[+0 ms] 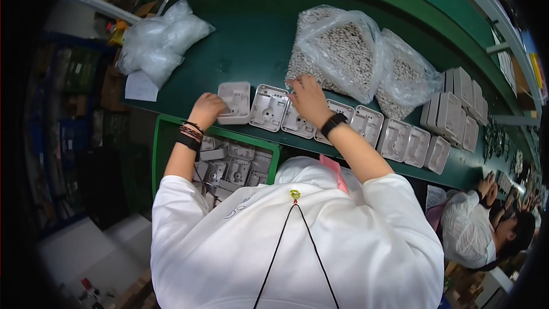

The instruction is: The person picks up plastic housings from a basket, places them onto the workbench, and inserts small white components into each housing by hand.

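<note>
A row of light grey plastic housings runs along the green table's front edge. My left hand [208, 110] grips the left side of the leftmost housing [235, 103], its fingers bent over the edge. Beside that piece lies an open housing [268, 108] showing its moulded inside. Above the third housing [298, 121] is my right hand [309, 100], partly covering it. The thumb and fingers of that hand are apart, with nothing visible between them. Just beyond it, a clear plastic bag [338, 43] is full of small pale parts.
A green crate [158, 154] below the table's edge contains several grey housings. Another bag of small parts [398, 74] and stacked housings [452, 115] are to the right. Crumpled clear plastic bags [160, 43] lie at far left. A co-worker [466, 229] sits at the right.
</note>
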### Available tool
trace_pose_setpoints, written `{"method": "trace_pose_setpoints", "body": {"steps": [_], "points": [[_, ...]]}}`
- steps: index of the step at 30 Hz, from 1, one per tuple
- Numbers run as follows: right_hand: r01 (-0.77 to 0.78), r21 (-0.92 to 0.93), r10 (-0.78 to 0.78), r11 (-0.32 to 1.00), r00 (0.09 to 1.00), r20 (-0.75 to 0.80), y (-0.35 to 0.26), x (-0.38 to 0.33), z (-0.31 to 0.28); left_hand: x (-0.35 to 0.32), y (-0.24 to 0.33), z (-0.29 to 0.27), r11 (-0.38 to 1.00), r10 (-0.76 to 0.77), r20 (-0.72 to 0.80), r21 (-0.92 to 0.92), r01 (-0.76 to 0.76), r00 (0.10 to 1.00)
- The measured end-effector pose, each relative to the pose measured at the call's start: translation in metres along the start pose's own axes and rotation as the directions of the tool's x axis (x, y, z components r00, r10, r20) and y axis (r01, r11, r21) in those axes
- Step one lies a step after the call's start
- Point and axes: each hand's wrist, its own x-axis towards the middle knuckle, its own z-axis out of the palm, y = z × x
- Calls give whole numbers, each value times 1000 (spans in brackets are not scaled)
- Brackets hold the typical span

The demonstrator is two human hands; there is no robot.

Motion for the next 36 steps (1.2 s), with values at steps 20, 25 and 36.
{"method": "trace_pose_setpoints", "body": {"steps": [20, 25, 36], "points": [[-818, -307, 750, 487, 572, -332, 99, -266, -159, 38, -24, 116, 704, -676, 347, 40, 709, 651], [-803, -395, 707, 446, 587, -396, 108, -247, -149, 59, -16, 115, 686, -682, 419, 82, 723, 599], [-934, -324, 859, 151, 286, -424, 149, -286, -167, 65, 14, 127, 446, -861, 343, 152, 882, 376]]}}
